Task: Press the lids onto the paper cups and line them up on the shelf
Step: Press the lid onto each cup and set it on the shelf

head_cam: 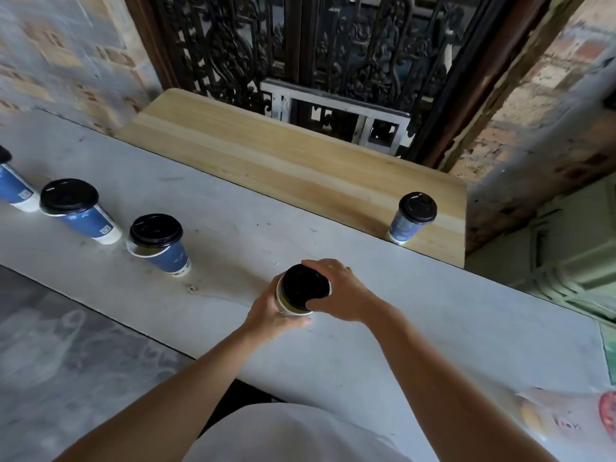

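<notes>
A paper cup (pixel 286 303) stands on the pale counter (pixel 233 235) in front of me. My left hand (pixel 266 315) wraps its side. My right hand (pixel 336 291) holds a black lid (pixel 305 286) on top of it, sitting askew so that part of the white rim shows. Three more blue cups stand in a row to the left with black lids resting loosely: one (pixel 160 241), a second (pixel 80 208), a third (pixel 13 185) cut off by the frame edge. One lidded cup (pixel 411 216) stands at the right end of the wooden shelf (pixel 266 161).
An ornate black metal grille (pixel 316 51) rises behind the shelf, with brick walls on either side. A green crate (pixel 566 245) sits low at the right. A plastic bag (pixel 573 418) lies on the counter's near right corner.
</notes>
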A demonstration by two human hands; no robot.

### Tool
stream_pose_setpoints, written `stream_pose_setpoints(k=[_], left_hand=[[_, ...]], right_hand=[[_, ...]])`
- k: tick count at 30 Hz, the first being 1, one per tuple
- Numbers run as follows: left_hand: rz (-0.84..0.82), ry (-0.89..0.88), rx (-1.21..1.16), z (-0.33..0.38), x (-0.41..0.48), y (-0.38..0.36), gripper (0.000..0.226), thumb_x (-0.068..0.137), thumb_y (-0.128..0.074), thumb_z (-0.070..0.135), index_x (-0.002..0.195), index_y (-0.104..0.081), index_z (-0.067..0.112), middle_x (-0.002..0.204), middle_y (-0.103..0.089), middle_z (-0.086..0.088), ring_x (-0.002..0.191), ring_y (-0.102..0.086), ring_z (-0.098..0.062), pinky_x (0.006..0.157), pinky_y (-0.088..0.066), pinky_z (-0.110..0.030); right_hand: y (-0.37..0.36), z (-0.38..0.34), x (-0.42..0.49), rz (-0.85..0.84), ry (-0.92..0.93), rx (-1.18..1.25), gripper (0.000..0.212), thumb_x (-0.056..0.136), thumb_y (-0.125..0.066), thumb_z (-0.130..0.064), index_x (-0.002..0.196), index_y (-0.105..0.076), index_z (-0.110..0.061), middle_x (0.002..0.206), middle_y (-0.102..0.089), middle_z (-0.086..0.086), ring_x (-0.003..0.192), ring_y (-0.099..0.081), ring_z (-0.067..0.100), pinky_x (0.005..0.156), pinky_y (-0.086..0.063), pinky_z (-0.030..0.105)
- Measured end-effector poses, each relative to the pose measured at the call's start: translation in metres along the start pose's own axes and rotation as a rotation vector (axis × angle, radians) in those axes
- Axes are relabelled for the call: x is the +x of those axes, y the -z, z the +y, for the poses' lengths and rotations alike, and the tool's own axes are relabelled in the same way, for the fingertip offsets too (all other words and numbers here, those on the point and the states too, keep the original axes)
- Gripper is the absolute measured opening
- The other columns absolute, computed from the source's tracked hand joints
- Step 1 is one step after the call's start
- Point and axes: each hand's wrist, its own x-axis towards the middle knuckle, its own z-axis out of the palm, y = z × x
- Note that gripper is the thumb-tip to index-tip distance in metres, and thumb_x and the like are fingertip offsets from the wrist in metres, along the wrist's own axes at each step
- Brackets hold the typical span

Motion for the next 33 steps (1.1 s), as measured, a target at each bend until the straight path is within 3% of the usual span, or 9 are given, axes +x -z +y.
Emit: stream_pose_setpoints(k=[5,10,14,18,25,29,33], left_hand=[[0.065,0.063,0.021,0.002,-0.003,-0.004,0.084,0.052,-0.093,0.037,0.125,-0.052,0.045,0.114,-0.070,0.020,0.109,-0.066,-0.004,0.092,-0.057,-0.043],[0.105,0.102,0.011,0.008,-0.006,-0.011,0.081,0.055,-0.093,0.028,0.122,-0.052,0.047,0.108,-0.070,0.021,0.102,-0.066,0.002,0.089,-0.057,-0.032],[0.107,0.095,0.015,0.015,-0.011,-0.012,0.079,0.059,-0.092,0.031,0.126,-0.052,0.046,0.111,-0.070,0.022,0.101,-0.063,0.007,0.082,-0.049,-0.017],[0.120,0.108,0.028,0.017,-0.013,-0.014,0.071,0.059,-0.092,0.039,0.119,-0.055,0.039,0.108,-0.071,0.016,0.098,-0.066,-0.001,0.081,-0.053,-0.024],[0.134,0.138,0.040,0.027,-0.019,-0.018,0.075,0.064,-0.086,0.021,0.124,-0.049,0.048,0.107,-0.068,0.023,0.101,-0.062,0.005,0.074,-0.046,-0.015],[0.115,0.126,0.053,0.030,-0.023,-0.017,0.076,0.068,-0.084,0.017,0.126,-0.047,0.048,0.108,-0.065,0.027,0.097,-0.056,0.019,0.067,-0.042,-0.002],[0.081,0.111,0.062,0.030,-0.024,-0.017,0.075,0.072,-0.082,0.018,0.131,-0.042,0.043,0.111,-0.064,0.023,0.101,-0.059,0.011,0.070,-0.043,-0.002]], right_hand=[[-0.004,-0.008,0.000,0.021,0.036,-0.116,0.080,0.079,-0.074,-0.027,0.149,-0.037,-0.035,0.148,-0.041,-0.004,0.132,-0.031,0.024,0.103,-0.038,0.033],[-0.006,-0.012,-0.007,0.069,0.053,-0.146,0.080,0.077,-0.074,-0.023,0.148,-0.039,-0.028,0.146,-0.045,-0.006,0.129,-0.033,0.022,0.093,-0.043,0.028],[0.004,-0.016,-0.014,0.165,0.113,-0.107,0.082,0.078,-0.076,-0.022,0.150,-0.038,-0.025,0.149,-0.044,-0.004,0.131,-0.035,0.023,0.102,-0.040,0.030],[0.012,-0.019,-0.019,0.283,0.170,-0.051,0.084,0.077,-0.076,-0.020,0.151,-0.037,-0.028,0.149,-0.042,-0.006,0.130,-0.035,0.022,0.103,-0.040,0.032],[-0.010,-0.001,-0.017,0.121,0.063,-0.128,0.081,0.076,-0.074,-0.023,0.148,-0.039,-0.031,0.149,-0.042,-0.005,0.129,-0.036,0.025,0.100,-0.044,0.033],[-0.014,0.002,-0.015,0.124,0.066,-0.123,0.081,0.076,-0.074,-0.021,0.148,-0.039,-0.032,0.149,-0.042,-0.008,0.128,-0.037,0.024,0.091,-0.045,0.028],[-0.013,0.002,-0.016,0.105,0.083,-0.182,0.080,0.078,-0.073,-0.021,0.149,-0.038,-0.032,0.148,-0.042,-0.009,0.126,-0.038,0.025,0.094,-0.049,0.036]])
